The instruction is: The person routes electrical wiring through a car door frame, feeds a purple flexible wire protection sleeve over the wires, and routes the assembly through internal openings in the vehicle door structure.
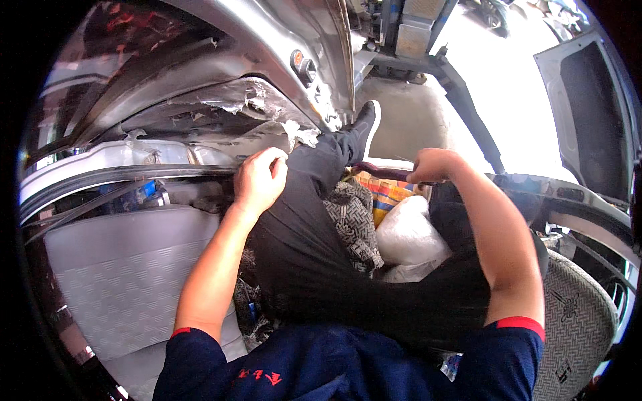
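Note:
My left hand (259,180) is closed, its fingers curled above my left knee. Whatever may be inside that fist is hidden. Just past it, torn white material (299,134) hangs at the edge of a bare silver-grey vehicle panel (227,107). Farther right, my right hand (431,166) is wrapped round one end of a dark maroon, curved, strip-like thing (384,172). This runs leftward from the fist toward my leg, across the door opening. Its exact kind I cannot tell.
A grey seat (134,267) is on my left, a patterned seat (582,321) on my right. Between my legs lie a white plastic bag (411,234), a yellow-orange checked bag (381,197) and patterned cloth (351,220). My shoe (366,130) rests outside, near a grey metal post (414,33).

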Tool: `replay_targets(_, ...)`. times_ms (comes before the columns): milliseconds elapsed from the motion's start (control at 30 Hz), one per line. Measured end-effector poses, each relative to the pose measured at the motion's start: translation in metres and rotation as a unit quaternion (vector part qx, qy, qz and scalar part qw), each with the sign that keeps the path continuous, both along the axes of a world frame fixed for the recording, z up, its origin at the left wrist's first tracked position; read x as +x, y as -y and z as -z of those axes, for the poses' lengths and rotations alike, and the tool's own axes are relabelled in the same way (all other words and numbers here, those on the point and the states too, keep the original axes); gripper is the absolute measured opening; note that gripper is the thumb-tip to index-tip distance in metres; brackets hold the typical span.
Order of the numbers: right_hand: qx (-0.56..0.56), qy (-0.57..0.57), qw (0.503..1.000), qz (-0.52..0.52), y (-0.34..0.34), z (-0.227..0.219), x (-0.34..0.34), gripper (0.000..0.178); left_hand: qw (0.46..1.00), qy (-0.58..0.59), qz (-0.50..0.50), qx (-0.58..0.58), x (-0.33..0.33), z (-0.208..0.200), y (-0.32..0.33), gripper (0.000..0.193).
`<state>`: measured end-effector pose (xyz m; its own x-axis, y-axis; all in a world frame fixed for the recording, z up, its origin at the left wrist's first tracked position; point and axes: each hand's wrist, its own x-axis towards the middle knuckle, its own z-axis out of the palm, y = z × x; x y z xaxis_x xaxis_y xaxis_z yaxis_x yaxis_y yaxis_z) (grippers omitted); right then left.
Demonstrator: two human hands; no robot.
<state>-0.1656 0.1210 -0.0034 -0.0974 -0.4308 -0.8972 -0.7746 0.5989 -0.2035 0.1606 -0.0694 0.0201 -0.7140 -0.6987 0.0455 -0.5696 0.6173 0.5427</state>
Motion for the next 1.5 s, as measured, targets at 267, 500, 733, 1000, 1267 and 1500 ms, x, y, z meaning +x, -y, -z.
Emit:
replay_targets(267,-0.051,0.004,0.997,0.066,-0.035,-0.141,0.013,0.04,0.999,-0.022,0.031,0.004,-0.013,-0.003,-0.008,0.017)
replay_targets(500,-0.236,-0.202,0.939,0.148,-0.071,-0.136,0.049,0.024,0.979,-0.055,0.194,-0.021,-0.036,0.002,-0.012,0.032)
replay_targets(733,-0.375,-0.125,0.903,0.168,-0.093,-0.184,0.016,0.024,0.967,-0.062,0.238,0.064,-0.078,-0.01,-0.03,0.073)
replay_targets(1000,-0.486,-0.179,0.833,0.194,-0.101,-0.155,-0.028,0.032,0.785,0.025,0.214,0.581,-0.117,-0.041,-0.059,0.047)
replay_targets(1267,-0.475,-0.085,0.821,0.306,-0.064,-0.133,-0.009,0.028,0.633,-0.11,-0.031,0.766,-0.129,0.003,-0.077,0.03)
replay_targets(1500,-0.477,-0.045,0.868,0.132,-0.025,-0.14,0.025,0.027,0.799,-0.129,0.082,0.581,-0.139,0.002,-0.063,0.03)
